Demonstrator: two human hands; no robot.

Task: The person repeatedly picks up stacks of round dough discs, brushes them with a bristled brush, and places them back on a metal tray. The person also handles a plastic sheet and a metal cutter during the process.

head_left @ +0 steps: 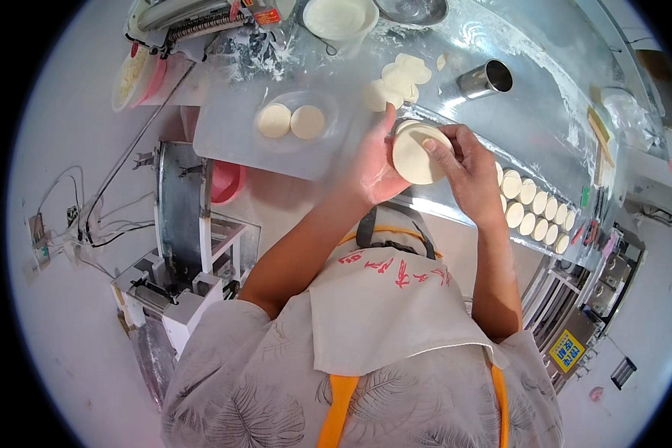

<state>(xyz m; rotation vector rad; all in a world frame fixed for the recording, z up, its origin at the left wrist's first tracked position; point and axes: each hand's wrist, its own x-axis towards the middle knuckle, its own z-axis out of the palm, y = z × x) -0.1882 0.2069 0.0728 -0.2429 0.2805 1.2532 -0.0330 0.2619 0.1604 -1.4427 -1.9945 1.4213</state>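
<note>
My right hand [467,168] pinches a short stack of round, pale dough wrappers [418,157], its thumb across the front one. Beside the stack's left edge is my left hand [379,160], open and dusted with flour, its thumb pointing up; the wrappers partly hide its fingers, and whether it touches them I cannot tell. Just beyond my hands, loose dough wrappers [402,76] lie overlapped on the metal table. Two thicker dough discs [291,122] sit side by side on a translucent sheet to the left. Rows of wrapper stacks [534,203] fill a metal tray at the right.
A steel cup [487,79] lies tipped on the floury metal table [530,112]. At the back stand a white bowl [340,16] and a metal bowl [414,9]. A roller machine [194,22] occupies the far left, near a pink-rimmed tub [138,78].
</note>
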